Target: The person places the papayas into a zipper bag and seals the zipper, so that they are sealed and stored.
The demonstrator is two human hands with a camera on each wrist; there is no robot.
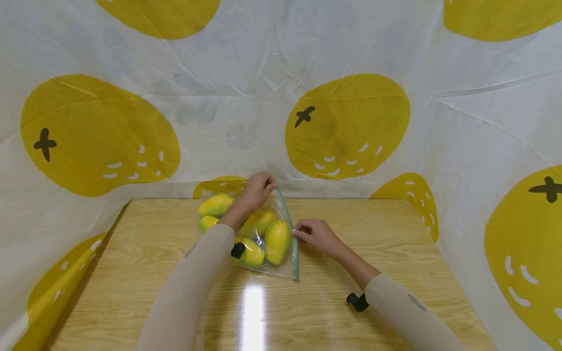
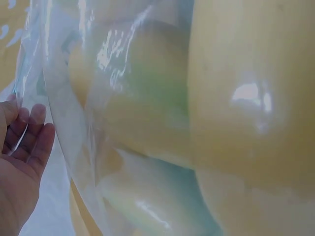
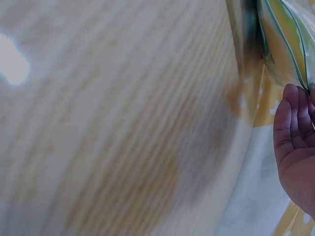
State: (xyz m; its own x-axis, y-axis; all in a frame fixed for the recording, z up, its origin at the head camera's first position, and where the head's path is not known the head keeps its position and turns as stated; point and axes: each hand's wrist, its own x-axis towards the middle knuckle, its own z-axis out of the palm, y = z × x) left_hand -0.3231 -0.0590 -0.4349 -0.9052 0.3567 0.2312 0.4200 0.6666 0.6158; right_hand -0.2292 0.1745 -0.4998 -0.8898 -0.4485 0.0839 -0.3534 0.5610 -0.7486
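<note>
A clear zip bag (image 1: pixel 287 270) with a green zip strip along its right edge lies on the table, holding several yellow-green mangoes (image 1: pixel 277 242). My left hand (image 1: pixel 256 190) pinches the far corner of the bag at the zip end, its forearm crossing over the bag. With thumb and fingertips, my right hand (image 1: pixel 317 234) pinches the zip strip about midway along. In the left wrist view the mangoes (image 2: pixel 142 103) press against the plastic close to the camera. The right wrist view has the green zip lines (image 3: pixel 295 54) meeting at the right fingertips.
The bag rests on a wood-grain table (image 1: pixel 373 243), toward its far edge. A white cloth (image 1: pixel 237 131) printed with large yellow fruit hangs behind and along both sides. Small black mounts sit at both wrists, the right one (image 1: pixel 357 302) just above the table.
</note>
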